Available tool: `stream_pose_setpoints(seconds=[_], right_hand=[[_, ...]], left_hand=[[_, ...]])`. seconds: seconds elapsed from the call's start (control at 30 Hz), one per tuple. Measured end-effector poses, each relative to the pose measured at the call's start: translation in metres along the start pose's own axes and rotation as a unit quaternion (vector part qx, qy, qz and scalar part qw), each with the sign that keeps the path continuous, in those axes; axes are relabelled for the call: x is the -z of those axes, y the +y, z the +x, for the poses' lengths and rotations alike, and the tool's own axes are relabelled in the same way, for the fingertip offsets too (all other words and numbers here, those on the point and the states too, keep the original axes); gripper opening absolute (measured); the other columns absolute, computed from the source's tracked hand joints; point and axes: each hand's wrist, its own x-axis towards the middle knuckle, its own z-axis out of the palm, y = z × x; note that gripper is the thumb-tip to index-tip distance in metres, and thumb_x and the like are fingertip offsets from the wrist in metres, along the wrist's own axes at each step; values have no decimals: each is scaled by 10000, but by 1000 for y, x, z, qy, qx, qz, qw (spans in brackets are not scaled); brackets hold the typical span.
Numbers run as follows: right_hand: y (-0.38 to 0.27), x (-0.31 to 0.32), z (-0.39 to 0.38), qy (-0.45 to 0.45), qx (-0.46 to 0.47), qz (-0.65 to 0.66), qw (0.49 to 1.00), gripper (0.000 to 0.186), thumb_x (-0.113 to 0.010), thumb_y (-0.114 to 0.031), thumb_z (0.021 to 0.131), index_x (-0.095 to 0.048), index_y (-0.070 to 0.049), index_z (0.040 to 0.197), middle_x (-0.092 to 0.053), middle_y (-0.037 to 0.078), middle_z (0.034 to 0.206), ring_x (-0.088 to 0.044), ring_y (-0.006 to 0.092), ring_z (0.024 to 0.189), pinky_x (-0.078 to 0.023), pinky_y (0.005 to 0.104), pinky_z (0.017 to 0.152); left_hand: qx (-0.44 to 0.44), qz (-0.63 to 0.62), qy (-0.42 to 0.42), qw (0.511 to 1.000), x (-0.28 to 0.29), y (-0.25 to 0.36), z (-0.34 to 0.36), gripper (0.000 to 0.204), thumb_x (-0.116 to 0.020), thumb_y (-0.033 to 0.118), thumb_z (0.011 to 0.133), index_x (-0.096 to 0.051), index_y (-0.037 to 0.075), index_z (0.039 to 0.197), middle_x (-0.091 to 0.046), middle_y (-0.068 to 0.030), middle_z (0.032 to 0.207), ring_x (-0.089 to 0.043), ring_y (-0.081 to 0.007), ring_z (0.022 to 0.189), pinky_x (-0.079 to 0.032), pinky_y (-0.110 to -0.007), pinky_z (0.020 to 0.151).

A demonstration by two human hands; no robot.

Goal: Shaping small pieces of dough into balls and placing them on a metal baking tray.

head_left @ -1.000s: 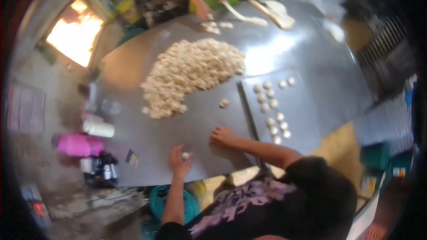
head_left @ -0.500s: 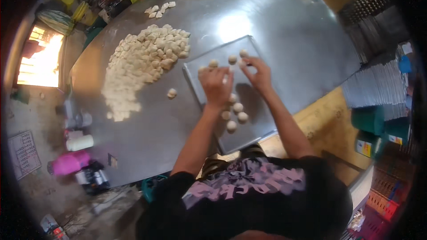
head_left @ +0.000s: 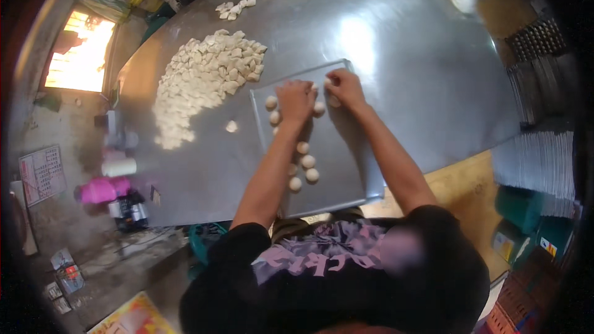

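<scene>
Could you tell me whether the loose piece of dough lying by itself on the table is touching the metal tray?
Apart. The head view shows the loose piece of dough with bare table between it and the tray.

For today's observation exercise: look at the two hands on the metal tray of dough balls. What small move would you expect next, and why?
Probably the left hand and right hand set down the balls they are pressing at the far end of the tray, then one reaches to the pile of cut dough pieces. Rolled balls already lie nearer, and one loose piece lies beside the tray.
</scene>
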Motion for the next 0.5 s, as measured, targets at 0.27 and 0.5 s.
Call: stream_pose_setpoints(seconds=[0.27, 0.5], right_hand=[[-9, 23, -20, -47, 32, 14, 998, 289, -686, -153, 716, -647, -31, 975, -601, 146, 919, -588, 301, 858, -483, 369, 766], [-7, 19, -29, -64, 26, 9, 998, 261, -685, -115, 710, -644, -28, 953, -581, 137, 964, -575, 312, 874, -473, 374, 787]], left_hand=[[-16, -36, 39, 998, -1, 5, -34, 221, -669, 272, 756, -693, 130, 923, -650, -36, 909, -548, -246, 928, -358, -390, 798], [-15, -18, 62, 998, -8, 13, -40, 242, -702, 222, 733, -683, 133, 957, -623, -30, 869, -546, -236, 899, -376, -388, 763]])
